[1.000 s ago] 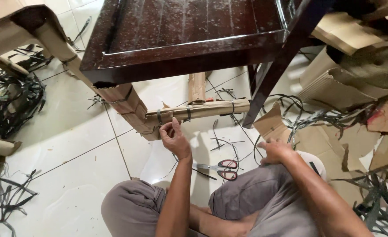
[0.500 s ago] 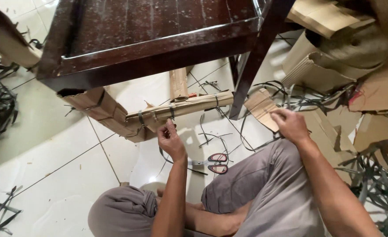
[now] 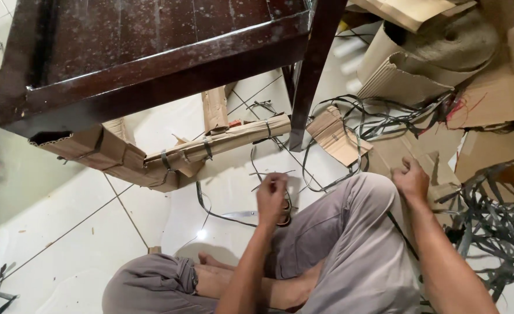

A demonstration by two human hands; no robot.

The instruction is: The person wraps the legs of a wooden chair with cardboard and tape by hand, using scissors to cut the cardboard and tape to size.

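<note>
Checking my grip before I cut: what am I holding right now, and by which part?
The left hand is on the scissors at their handles; a full grip cannot be told. The right hand holds nothing visible.

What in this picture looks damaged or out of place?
Torn cardboard wrapping hangs ragged off the dark wooden table legs and rail, and cut black straps and cardboard scraps litter the tiled floor. The left hand reaches down at the scissors.
</note>
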